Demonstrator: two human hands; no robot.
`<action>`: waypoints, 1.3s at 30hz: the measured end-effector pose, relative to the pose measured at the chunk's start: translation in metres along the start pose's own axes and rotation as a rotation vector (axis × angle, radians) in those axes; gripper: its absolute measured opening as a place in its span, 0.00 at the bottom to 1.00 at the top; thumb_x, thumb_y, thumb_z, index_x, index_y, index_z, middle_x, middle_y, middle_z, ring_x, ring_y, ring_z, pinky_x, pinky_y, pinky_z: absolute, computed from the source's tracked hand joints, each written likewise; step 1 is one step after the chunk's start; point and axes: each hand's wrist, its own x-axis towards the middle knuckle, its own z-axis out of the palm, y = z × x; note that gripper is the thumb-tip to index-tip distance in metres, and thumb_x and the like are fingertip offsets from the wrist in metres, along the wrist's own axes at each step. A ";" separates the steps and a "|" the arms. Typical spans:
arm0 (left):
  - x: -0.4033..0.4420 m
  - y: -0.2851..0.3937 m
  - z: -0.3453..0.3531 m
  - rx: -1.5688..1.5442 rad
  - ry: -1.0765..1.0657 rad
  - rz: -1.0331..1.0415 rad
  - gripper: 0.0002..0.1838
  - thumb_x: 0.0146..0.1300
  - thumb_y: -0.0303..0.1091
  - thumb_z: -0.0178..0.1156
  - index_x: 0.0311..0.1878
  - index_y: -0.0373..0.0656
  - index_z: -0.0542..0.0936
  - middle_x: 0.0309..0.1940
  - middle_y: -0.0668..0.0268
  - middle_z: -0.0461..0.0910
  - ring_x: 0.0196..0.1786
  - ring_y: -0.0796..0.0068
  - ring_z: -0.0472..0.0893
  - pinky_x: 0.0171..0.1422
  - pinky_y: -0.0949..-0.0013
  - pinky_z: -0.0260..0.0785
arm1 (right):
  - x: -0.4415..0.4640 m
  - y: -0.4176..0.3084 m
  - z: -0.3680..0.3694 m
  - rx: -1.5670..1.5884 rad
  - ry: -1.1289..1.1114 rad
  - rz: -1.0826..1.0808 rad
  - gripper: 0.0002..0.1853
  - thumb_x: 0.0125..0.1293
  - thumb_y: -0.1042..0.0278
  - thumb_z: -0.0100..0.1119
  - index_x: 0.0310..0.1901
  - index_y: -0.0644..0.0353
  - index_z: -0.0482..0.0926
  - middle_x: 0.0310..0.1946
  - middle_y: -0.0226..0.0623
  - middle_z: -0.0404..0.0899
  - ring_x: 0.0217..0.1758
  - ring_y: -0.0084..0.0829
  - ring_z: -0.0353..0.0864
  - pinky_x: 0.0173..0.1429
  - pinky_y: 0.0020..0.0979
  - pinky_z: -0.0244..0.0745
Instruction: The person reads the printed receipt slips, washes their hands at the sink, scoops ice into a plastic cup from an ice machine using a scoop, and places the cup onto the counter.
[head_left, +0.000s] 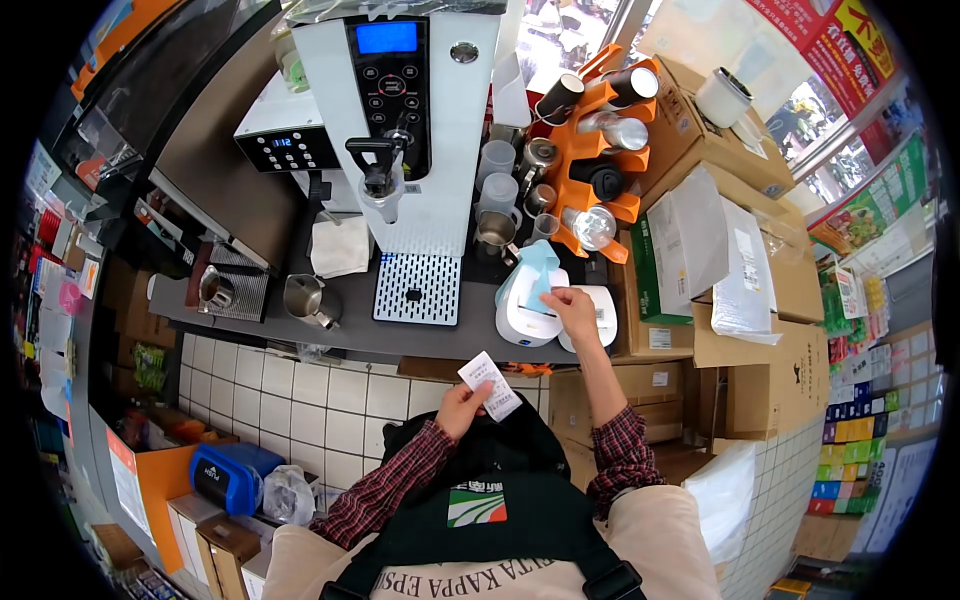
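Observation:
My left hand pinches a printed paper receipt, tilted in front of the dark apron. Reaching forward over the counter, my right hand is at the front of a small white label printer. Its thumb and fingertips are closed at the lower part of a light blue paper strip, which rises over the printer's top. The exact grip on the strip is partly hidden by the fingers. A second white device sits just right of the printer, behind my wrist.
A tall white dispenser with a drip tray stands ahead. Metal pitchers and a folded cloth lie left. An orange cup rack and cardboard boxes crowd the right. A blue bin is low left.

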 end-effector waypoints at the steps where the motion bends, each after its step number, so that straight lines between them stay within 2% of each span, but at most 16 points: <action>1: 0.000 0.000 0.000 0.003 -0.001 -0.002 0.17 0.66 0.43 0.58 0.48 0.39 0.80 0.37 0.71 0.82 0.37 0.86 0.78 0.39 0.81 0.69 | 0.001 0.000 -0.001 0.030 -0.020 0.032 0.17 0.52 0.63 0.71 0.33 0.71 0.82 0.31 0.37 0.79 0.32 0.25 0.76 0.37 0.27 0.71; 5: 0.000 -0.001 0.001 0.014 -0.002 -0.018 0.17 0.66 0.43 0.58 0.48 0.39 0.80 0.38 0.70 0.82 0.38 0.85 0.78 0.40 0.81 0.69 | 0.001 0.003 -0.005 0.116 -0.054 0.090 0.15 0.52 0.65 0.71 0.32 0.71 0.82 0.27 0.36 0.81 0.31 0.24 0.76 0.36 0.27 0.70; 8: 0.005 0.002 0.001 0.028 0.001 -0.030 0.17 0.66 0.44 0.58 0.48 0.39 0.80 0.38 0.70 0.82 0.38 0.85 0.78 0.40 0.80 0.69 | -0.002 -0.001 -0.006 0.039 -0.031 0.035 0.15 0.52 0.65 0.71 0.33 0.70 0.82 0.28 0.38 0.81 0.32 0.26 0.77 0.37 0.27 0.70; 10: 0.005 0.004 0.001 0.061 0.004 -0.037 0.18 0.67 0.44 0.57 0.49 0.39 0.79 0.38 0.70 0.82 0.39 0.84 0.78 0.41 0.79 0.69 | -0.003 -0.005 -0.003 0.011 -0.057 0.004 0.15 0.51 0.64 0.71 0.34 0.69 0.83 0.31 0.39 0.80 0.33 0.28 0.77 0.38 0.28 0.70; 12: 0.006 0.005 0.002 0.074 0.004 -0.035 0.18 0.67 0.45 0.57 0.49 0.39 0.79 0.38 0.70 0.82 0.39 0.84 0.78 0.41 0.79 0.69 | -0.008 -0.009 0.002 -0.058 -0.001 -0.029 0.14 0.54 0.64 0.70 0.35 0.67 0.82 0.35 0.33 0.79 0.34 0.22 0.75 0.39 0.25 0.69; 14: 0.006 0.005 0.001 0.093 0.003 -0.031 0.19 0.67 0.45 0.57 0.49 0.39 0.79 0.38 0.70 0.81 0.40 0.84 0.78 0.41 0.79 0.69 | -0.012 -0.005 -0.002 -0.054 -0.030 -0.053 0.15 0.58 0.62 0.67 0.37 0.67 0.82 0.37 0.33 0.79 0.36 0.21 0.75 0.38 0.24 0.69; 16: 0.008 0.009 0.001 0.095 0.030 -0.028 0.19 0.67 0.45 0.57 0.49 0.39 0.79 0.39 0.70 0.81 0.39 0.84 0.78 0.41 0.79 0.69 | -0.021 0.000 -0.009 0.214 0.071 -0.184 0.15 0.63 0.60 0.62 0.41 0.66 0.81 0.35 0.32 0.78 0.35 0.19 0.73 0.37 0.22 0.68; 17: 0.007 0.010 0.002 0.089 0.063 -0.031 0.18 0.66 0.45 0.58 0.46 0.39 0.80 0.37 0.71 0.81 0.37 0.84 0.78 0.40 0.79 0.70 | -0.029 0.003 -0.012 0.234 0.141 -0.140 0.13 0.65 0.61 0.58 0.41 0.64 0.81 0.38 0.36 0.78 0.38 0.25 0.75 0.42 0.27 0.70; 20: 0.007 0.015 -0.002 0.093 0.101 -0.034 0.17 0.66 0.44 0.58 0.46 0.39 0.80 0.37 0.71 0.81 0.37 0.84 0.78 0.40 0.79 0.70 | -0.060 0.008 -0.022 0.160 0.273 -0.023 0.12 0.66 0.62 0.57 0.41 0.63 0.82 0.37 0.34 0.79 0.37 0.24 0.74 0.40 0.26 0.69; 22: 0.008 0.014 -0.004 0.098 0.118 -0.040 0.17 0.66 0.44 0.58 0.46 0.39 0.80 0.36 0.71 0.81 0.37 0.84 0.78 0.39 0.79 0.69 | -0.078 0.014 -0.020 0.179 0.283 -0.011 0.12 0.67 0.63 0.55 0.40 0.64 0.82 0.34 0.32 0.79 0.35 0.22 0.74 0.39 0.25 0.68; 27: 0.009 0.018 -0.004 0.157 0.170 0.011 0.17 0.67 0.44 0.57 0.45 0.38 0.80 0.36 0.70 0.81 0.36 0.84 0.77 0.39 0.78 0.69 | -0.114 -0.004 -0.005 0.236 0.115 -0.023 0.09 0.66 0.67 0.56 0.38 0.65 0.81 0.31 0.34 0.79 0.32 0.22 0.77 0.37 0.24 0.70; 30: 0.003 0.020 -0.003 0.223 0.116 0.006 0.17 0.68 0.42 0.57 0.48 0.35 0.79 0.38 0.67 0.82 0.39 0.83 0.78 0.44 0.76 0.71 | -0.124 -0.014 0.009 0.246 -0.149 -0.093 0.09 0.66 0.67 0.57 0.42 0.64 0.80 0.35 0.31 0.80 0.37 0.19 0.75 0.41 0.22 0.70; 33: -0.005 0.021 -0.001 0.294 0.078 0.075 0.18 0.68 0.39 0.56 0.50 0.32 0.78 0.40 0.64 0.82 0.42 0.81 0.78 0.48 0.75 0.71 | -0.131 -0.020 0.026 0.350 -0.430 -0.002 0.11 0.66 0.67 0.58 0.46 0.64 0.78 0.37 0.30 0.79 0.39 0.19 0.76 0.43 0.24 0.71; 36: -0.013 0.025 -0.006 0.383 0.093 0.056 0.19 0.67 0.39 0.57 0.52 0.31 0.77 0.41 0.64 0.82 0.43 0.81 0.78 0.48 0.75 0.71 | -0.135 -0.021 0.049 0.352 -0.470 0.013 0.08 0.64 0.69 0.60 0.40 0.64 0.79 0.33 0.28 0.77 0.35 0.17 0.74 0.39 0.22 0.70; 39: -0.026 0.028 -0.013 0.215 0.119 0.031 0.17 0.68 0.35 0.56 0.54 0.32 0.76 0.43 0.64 0.81 0.46 0.81 0.77 0.52 0.75 0.70 | -0.136 -0.034 0.065 0.441 -0.459 0.072 0.07 0.64 0.69 0.60 0.36 0.64 0.78 0.28 0.25 0.75 0.31 0.13 0.70 0.35 0.20 0.66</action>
